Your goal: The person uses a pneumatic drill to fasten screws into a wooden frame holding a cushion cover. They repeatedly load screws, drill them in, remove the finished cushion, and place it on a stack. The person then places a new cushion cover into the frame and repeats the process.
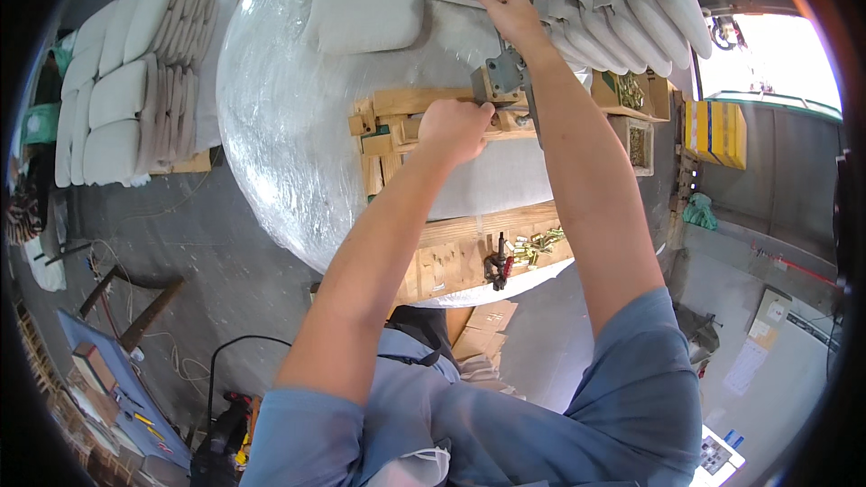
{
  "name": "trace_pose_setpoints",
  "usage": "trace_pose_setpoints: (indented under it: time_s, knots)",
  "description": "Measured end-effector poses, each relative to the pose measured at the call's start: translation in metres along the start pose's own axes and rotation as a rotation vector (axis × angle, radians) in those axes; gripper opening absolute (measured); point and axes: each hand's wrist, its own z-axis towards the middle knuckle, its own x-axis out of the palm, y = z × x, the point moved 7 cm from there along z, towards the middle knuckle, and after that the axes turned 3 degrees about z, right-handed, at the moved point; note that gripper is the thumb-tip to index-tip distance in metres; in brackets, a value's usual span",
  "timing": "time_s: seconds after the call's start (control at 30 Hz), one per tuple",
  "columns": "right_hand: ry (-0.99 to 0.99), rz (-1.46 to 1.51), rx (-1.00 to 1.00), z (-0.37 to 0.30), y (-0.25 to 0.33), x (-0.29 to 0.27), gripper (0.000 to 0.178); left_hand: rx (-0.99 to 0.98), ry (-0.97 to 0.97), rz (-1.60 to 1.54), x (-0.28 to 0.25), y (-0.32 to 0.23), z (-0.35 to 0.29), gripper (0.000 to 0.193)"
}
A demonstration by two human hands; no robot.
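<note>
My right hand [516, 20] is closed on what looks like the lever of a grey metal press-like fixture [507, 72], just above its head. My left hand [454, 131] is curled shut beside the fixture's block, over a light wooden frame [406, 101]; what its fingers hold, if anything, is hidden. The frame lies on a work surface wrapped in clear plastic film [271, 117]. Closer to me, a wooden board [437, 271] carries a black and red toggle clamp [498, 266] and a scatter of small brass-coloured fittings [541, 243].
Grey padded cushions [370, 0] are stacked at the far side, with more cushion piles [135, 81] at the left. Cardboard boxes of metal parts [636, 97] sit right of the fixture. A yellow box [715, 133] stands farther right. A blue panel [122, 388] and cables are at lower left.
</note>
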Motion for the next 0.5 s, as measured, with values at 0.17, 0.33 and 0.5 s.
trace_pose_setpoints:
  time_s: [0.17,0.33,0.5]
  knots:
    - [-0.305,0.216,-0.294,-0.021,0.039,-0.044,0.046,0.049,-0.186,0.035,0.005,-0.001,0.004,0.043]
    - [-0.352,0.202,-0.278,-0.022,0.031,-0.054,0.052,0.073,-0.164,0.044,0.004,-0.004,0.016,0.041]
    - [-0.247,0.091,-0.219,-0.014,0.029,-0.042,0.046,0.02,-0.166,-0.014,0.015,-0.008,0.009,0.041]
